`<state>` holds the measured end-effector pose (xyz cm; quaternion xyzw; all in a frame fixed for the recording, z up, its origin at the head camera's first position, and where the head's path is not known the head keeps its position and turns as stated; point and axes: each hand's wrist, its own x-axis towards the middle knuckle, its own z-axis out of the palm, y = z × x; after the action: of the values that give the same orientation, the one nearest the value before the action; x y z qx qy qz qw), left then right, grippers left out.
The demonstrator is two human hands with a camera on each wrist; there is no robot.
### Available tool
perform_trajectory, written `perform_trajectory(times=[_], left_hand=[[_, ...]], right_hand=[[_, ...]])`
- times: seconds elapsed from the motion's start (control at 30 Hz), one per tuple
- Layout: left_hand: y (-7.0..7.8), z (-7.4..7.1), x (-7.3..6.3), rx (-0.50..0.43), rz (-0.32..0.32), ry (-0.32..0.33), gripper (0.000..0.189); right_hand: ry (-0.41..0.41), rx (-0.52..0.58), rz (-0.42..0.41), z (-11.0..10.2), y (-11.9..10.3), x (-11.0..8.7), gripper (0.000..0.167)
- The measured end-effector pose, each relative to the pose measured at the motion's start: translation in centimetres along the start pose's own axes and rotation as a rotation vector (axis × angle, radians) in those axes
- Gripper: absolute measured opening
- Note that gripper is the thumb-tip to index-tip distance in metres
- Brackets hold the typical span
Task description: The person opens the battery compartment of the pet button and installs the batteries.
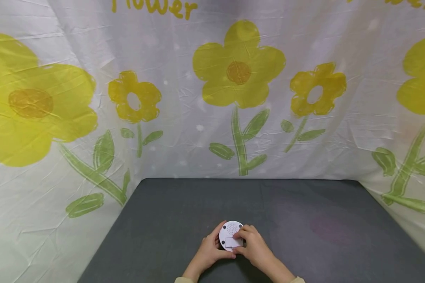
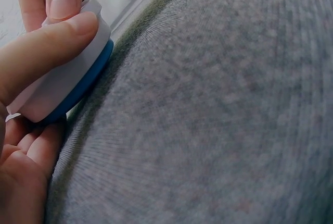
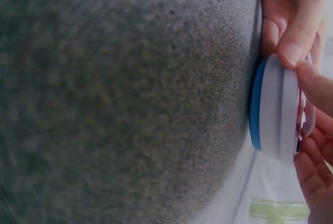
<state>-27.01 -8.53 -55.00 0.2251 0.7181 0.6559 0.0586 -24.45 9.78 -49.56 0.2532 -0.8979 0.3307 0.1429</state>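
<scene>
A round white device point(image 1: 232, 227) with a grid of small holes and dark round feet is held back side up, just over the dark table. My left hand point(image 1: 208, 249) grips it by the rim, thumb along the near edge and fingers round the left side. A blue band point(image 3: 255, 107) runs round its underside. My right hand point(image 1: 255, 245) pinches the rectangular white battery cover point(image 1: 230, 242) between thumb and index finger. In the right wrist view the cover point(image 3: 309, 120) stands slightly off the back, with a reddish strip beneath. The device's front faces down, hidden.
The dark grey table point(image 1: 184, 204) spreads around both hands. Behind it and at both sides hangs a white curtain point(image 1: 184, 149) printed with yellow flowers.
</scene>
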Motion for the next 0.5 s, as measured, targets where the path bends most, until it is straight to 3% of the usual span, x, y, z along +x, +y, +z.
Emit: perform_trajectory(times=[0.1,0.33,0.5], left_hand=[[0.1,0.0,0.0,0.012,-0.016,0.006,0.1],[3.2,0.2,-0.6,-0.013,-0.013,-0.005,0.095],[3.2,0.2,-0.6,-0.021,-0.013,-0.004,0.096]], right_hand=[[0.001,-0.007,0.005,0.0,-0.1,0.0,0.029],[0.035,-0.021,0.005,0.1,-0.1,-0.2,0.026],[0.057,-0.013,0.011,0.3,0.0,-0.2,0.025]])
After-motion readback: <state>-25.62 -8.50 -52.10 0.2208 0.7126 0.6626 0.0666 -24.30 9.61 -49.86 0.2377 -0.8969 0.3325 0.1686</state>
